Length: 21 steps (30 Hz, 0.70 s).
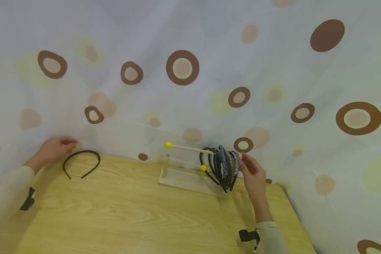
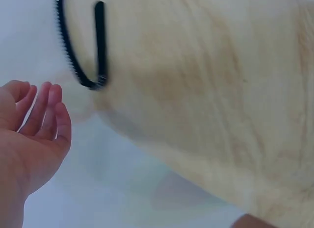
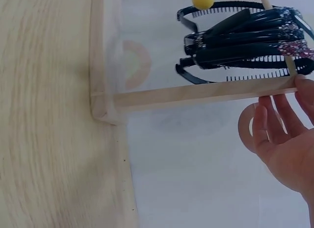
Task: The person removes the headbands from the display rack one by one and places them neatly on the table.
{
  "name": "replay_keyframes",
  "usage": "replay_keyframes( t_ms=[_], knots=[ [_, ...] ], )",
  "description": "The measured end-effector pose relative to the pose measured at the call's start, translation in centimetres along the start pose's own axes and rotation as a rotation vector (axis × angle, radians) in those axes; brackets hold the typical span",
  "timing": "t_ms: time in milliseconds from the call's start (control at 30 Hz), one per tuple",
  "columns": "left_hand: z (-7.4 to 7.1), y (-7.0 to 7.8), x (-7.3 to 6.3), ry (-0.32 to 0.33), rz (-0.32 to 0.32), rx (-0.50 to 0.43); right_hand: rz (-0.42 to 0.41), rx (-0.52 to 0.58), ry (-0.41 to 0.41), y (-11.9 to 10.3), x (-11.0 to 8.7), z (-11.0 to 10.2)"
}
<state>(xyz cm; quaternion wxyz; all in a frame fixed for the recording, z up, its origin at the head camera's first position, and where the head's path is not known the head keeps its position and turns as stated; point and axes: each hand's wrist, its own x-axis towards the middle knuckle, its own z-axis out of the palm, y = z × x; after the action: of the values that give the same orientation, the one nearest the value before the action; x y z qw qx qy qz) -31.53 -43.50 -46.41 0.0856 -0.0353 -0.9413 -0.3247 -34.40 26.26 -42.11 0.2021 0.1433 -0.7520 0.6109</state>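
Observation:
A black headband [image 1: 84, 152] lies by itself at the table's back left, its ends pointing toward the front. Close beside it my left hand [image 1: 55, 149] hovers with loosely bent fingers, holding nothing; the left wrist view shows the palm [image 2: 37, 149] apart from the band. Farther right stands a wooden rack [image 1: 187, 180] with two horizontal rods ending in yellow balls [image 1: 168, 145]. Several dark headbands [image 1: 223, 165], some glittery, hang bunched at the rods' right end. My right hand [image 1: 254, 176] pinches the top of the rack's upright post [image 3: 206, 94] between thumb and fingers.
The light wood table [image 1: 120, 211] meets a hanging sheet [image 1: 209, 46] with brown circles at its back and right edges. Dark straps [image 1: 27, 200] show near both wrists.

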Motion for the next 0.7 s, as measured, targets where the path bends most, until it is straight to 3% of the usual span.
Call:
replay_keyframes(
  t_ms=[100,200,300,433,600,700],
  knots=[
    [0.1,2.9,0.0,0.013,0.039,-0.037,-0.038,-0.01,-0.007,-0.7,-0.5,0.2],
    [1.4,7.3,-0.4,0.053,0.12,-0.09,-0.088,-0.025,-0.006,-1.7,-0.8,0.5],
    [4.1,12.6,-1.4,0.072,0.213,-0.158,-0.11,-0.027,-0.003,-2.1,-1.0,0.4],
    [8.1,19.0,-2.9,0.029,0.295,-0.279,-0.116,0.001,-0.012,-2.1,-1.1,0.4],
    [12.7,25.8,-3.6,-0.052,0.337,-0.446,-0.121,0.012,-0.001,-2.0,-1.3,0.6],
    [15.8,29.5,-3.7,-0.088,0.316,-0.54,-0.133,-0.009,0.008,-2.4,-1.3,0.4]
  ],
)
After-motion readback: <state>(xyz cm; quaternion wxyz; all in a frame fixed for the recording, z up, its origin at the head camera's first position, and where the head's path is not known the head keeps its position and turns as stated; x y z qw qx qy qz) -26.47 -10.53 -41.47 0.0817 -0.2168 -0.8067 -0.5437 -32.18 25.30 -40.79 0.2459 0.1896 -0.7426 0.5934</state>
